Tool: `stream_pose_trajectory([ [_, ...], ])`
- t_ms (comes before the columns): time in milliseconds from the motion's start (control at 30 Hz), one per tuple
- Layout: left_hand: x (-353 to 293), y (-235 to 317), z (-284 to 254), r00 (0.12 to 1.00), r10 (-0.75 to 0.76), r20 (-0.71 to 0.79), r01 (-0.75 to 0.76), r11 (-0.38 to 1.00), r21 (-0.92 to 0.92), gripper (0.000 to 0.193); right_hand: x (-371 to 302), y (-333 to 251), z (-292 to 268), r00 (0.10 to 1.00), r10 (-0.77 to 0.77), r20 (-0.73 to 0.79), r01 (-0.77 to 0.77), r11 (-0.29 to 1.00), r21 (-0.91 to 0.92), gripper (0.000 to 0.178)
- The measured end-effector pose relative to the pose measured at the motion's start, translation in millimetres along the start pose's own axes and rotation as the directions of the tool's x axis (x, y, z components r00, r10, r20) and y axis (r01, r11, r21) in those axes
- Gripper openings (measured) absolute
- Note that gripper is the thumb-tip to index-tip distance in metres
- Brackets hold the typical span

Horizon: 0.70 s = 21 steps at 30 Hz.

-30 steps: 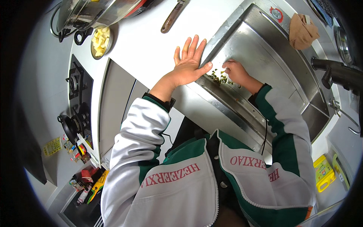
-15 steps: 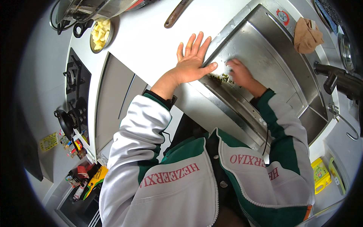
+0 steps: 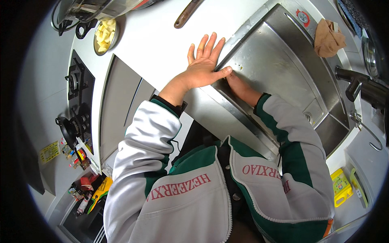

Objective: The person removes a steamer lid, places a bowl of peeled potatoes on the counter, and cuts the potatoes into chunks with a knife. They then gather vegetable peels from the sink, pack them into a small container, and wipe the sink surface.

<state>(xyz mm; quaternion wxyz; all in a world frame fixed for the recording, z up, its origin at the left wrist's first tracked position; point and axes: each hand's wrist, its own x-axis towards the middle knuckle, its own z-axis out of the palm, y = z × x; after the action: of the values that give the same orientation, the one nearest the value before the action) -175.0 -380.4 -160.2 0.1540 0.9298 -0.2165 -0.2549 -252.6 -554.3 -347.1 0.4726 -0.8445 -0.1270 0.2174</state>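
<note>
Left hand: the left hand (image 3: pixel 202 65) lies flat and fully open, palm down, fingers spread on the white counter (image 3: pixel 162 44); the thumb points along the near edge of the sink and grips nothing.
Right hand: the right hand (image 3: pixel 239 87) reaches down inside the sink, against its near wall, just below the left thumb; its fingers are mostly hidden, so whether it is closed or holds anything cannot be told.
Sink: the stainless steel sink (image 3: pixel 283 69) is set in the counter; a few small yellowish scraps (image 3: pixel 240 67) lie on its floor just beside the two hands, and the drain (image 3: pixel 308 117) sits well apart, toward the right.
Tap: a dark tap (image 3: pixel 356 87) stands at the right rim of the sink.
Cloth: a crumpled brown cloth (image 3: pixel 328 38) rests on the far rim of the sink.
Counter items: a bowl of pale yellow cut pieces (image 3: pixel 104 34) stands at the far left of the counter, beside a metal pot (image 3: pixel 85 10); a brown utensil handle (image 3: pixel 186 14) lies beyond the left hand.
Stove: a black gas hob (image 3: pixel 79 83) lies left of the counter.
</note>
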Motion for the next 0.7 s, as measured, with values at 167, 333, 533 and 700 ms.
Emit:
stream_pose_trajectory([
  [167, -1, 0, 0, 1.000, 0.000, 0.005, 0.000, 1.000, -0.009, 0.092, 1, 5, -34, 0.984, -0.179, -0.016, 0.174, 0.974, -0.145, 0.044],
  [333, 0, -1, 0, 1.000, 0.019, -0.015, -0.020, 0.999, -0.046, 0.091, 4, 8, -44, 0.999, -0.041, 0.005, 0.041, 0.943, -0.330, 0.058],
  [533, -1, -1, -1, 1.000, 0.015, -0.005, -0.015, 1.000, -0.017, 0.092, 31, -23, -10, 0.960, 0.132, 0.249, -0.233, 0.869, 0.436, 0.058],
  [700, 0, -1, 1, 1.000, 0.002, 0.007, -0.002, 0.997, -0.082, 0.096, 34, -31, -6, 0.970, 0.064, 0.234, -0.185, 0.816, 0.548, 0.038],
])
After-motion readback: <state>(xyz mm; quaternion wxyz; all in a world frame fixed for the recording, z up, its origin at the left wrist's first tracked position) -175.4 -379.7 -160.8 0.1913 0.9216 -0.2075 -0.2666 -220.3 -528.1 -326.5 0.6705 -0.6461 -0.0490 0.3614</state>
